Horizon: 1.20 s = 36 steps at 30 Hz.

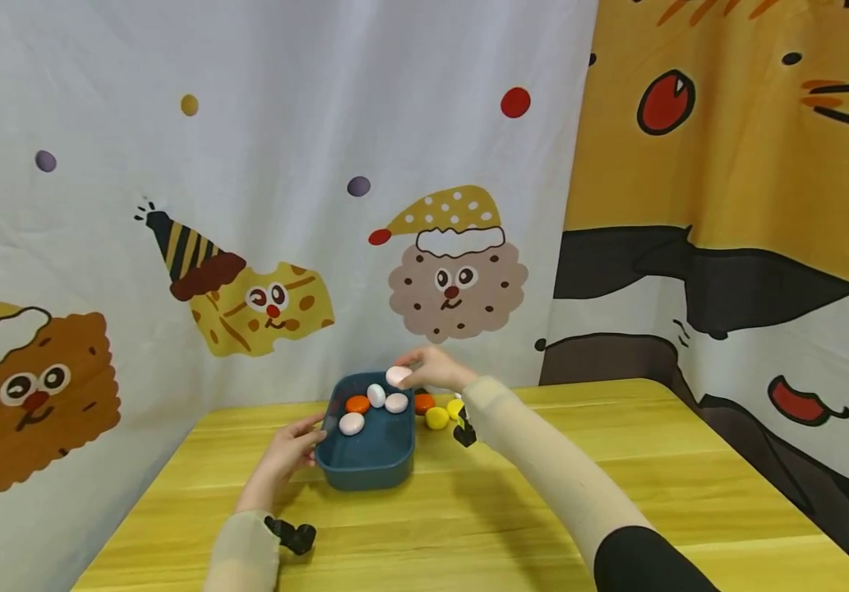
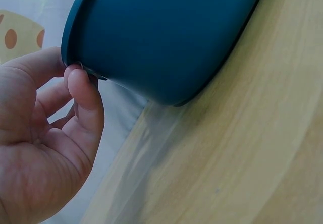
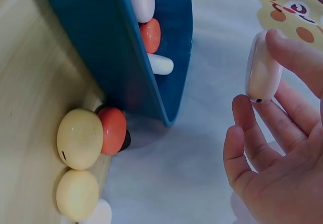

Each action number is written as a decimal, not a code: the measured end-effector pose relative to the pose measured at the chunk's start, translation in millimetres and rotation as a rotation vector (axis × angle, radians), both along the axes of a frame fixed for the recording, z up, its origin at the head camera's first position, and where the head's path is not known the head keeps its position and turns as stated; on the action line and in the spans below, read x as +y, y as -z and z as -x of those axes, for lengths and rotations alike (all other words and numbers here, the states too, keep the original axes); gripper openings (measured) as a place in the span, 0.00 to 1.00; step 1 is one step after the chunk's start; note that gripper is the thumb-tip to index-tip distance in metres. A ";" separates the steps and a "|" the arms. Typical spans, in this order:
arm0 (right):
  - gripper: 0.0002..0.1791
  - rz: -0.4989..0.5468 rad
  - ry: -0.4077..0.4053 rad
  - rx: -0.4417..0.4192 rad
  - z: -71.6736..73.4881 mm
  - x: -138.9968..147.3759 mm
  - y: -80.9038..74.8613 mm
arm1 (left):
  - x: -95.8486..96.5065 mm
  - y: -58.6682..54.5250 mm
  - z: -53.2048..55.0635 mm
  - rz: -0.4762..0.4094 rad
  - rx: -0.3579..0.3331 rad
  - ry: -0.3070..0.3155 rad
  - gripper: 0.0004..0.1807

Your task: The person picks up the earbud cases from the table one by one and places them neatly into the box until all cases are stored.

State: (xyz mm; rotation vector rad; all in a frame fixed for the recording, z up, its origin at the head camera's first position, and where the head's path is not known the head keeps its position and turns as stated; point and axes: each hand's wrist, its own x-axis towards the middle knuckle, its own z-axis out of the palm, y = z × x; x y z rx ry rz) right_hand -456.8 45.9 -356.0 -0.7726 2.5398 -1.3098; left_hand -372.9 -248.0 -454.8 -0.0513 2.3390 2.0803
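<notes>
Dark sleeve (image 1: 646,563) at lower right; mid-frame, left hand (image 1: 289,450) tight on blue tub (image 1: 366,478), right hand (image 1: 433,368) with pinched pale egg shape (image 1: 398,376).

No words, brands, numbers or signs can be read on the tub (image 1: 365,477), pieces (image 1: 352,423) or backdrop (image 1: 283,82).

The yellow wood-grained table (image 1: 394,534) carries a blue bin (image 1: 365,478) beside several rounded pieces (image 1: 436,418)
</notes>
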 end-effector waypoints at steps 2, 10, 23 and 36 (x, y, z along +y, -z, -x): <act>0.27 0.007 0.005 -0.009 0.9 -3.1 0.8 | -0.1 0.1 0.1 0.002 -0.002 0.003 0.27; 0.24 0.025 0.016 -0.044 5.9 -10.2 4.7 | -0.8 0.2 2.0 -0.016 -0.013 0.019 0.27; 0.24 0.038 0.010 -0.008 7.1 -26.6 8.4 | -0.8 3.0 2.3 -0.024 0.000 0.013 0.27; 0.24 0.034 0.017 0.007 3.0 -41.8 14.4 | -3.2 2.4 1.4 -0.018 0.010 0.028 0.27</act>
